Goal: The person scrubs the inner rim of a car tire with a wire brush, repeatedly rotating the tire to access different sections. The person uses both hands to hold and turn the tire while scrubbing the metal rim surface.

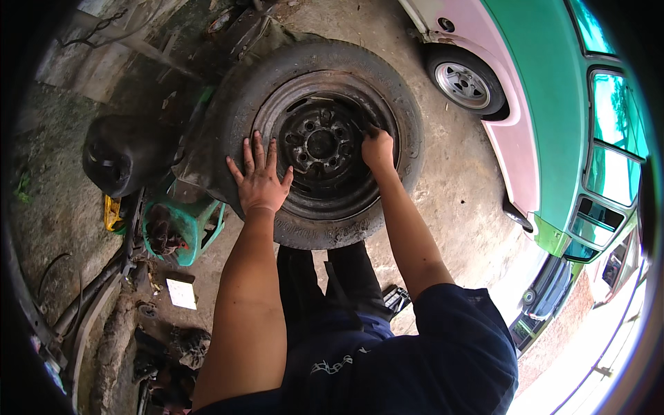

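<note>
A large wheel is right in front of me, with a worn black tyre around a dirty dark steel rim. My left hand lies with spread fingers across the tyre's inner edge and the rim's left side. Its fingertips are blackened. On the opposite side, my right hand is closed at the inside of the rim. Something small and dark shows at its fingers, but I cannot make out what it is. My legs are just below the tyre's lower edge.
A green and pink van with a silver-rimmed wheel stands at the right. Leftward are a dark bulky object, a teal plastic stool bearing dark items, and a white square on the stained concrete floor.
</note>
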Demonstrator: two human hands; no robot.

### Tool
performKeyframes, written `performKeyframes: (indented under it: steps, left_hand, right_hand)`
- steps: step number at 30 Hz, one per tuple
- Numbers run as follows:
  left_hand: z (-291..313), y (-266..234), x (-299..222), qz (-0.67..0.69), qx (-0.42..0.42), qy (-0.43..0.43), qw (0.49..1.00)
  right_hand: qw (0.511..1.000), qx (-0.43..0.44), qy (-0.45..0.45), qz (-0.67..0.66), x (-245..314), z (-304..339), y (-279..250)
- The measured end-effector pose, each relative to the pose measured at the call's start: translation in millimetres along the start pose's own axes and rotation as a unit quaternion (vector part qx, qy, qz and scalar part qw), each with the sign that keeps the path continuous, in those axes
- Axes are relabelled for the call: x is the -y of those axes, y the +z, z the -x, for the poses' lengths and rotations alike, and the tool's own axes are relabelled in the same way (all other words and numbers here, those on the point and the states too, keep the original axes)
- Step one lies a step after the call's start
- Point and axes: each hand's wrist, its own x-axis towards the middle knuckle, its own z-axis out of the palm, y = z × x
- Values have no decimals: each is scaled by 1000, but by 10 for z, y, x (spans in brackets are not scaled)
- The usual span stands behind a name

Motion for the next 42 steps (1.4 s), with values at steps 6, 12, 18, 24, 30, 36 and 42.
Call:
performKeyframes:
  steps: [6, 12, 18, 24, 30, 36, 42]
  left_hand:
    - [7, -9, 14, -6, 22, -6, 1000]
    - [7, -12, 2, -13, 10, -4, 1000]
    - [-3, -14, 16, -9, 29, -5, 1000]
    - [-10, 7, 10, 1, 15, -3, 1000]
    - [-10, -14, 7, 1, 32, -7, 999]
    - [-23, -10, 6, 4, 33, -5, 999]
    - [-28, -33, 6, 6, 57, -7, 998]
  right_hand:
    - [999, 7, 44, -22, 14, -91, 149]
    - [999, 19, 35, -33, 82, -64, 221]
    - [986, -30, 148, -72, 58, 18, 266]
    - [995, -4, 53, -88, 122, -74, 385]
    - [978, -36, 176, -105, 102, -3, 326]
    - [993, -7, 57, -100, 165, -23, 375]
    - [968, -40, 199, -146, 132, -24, 377]
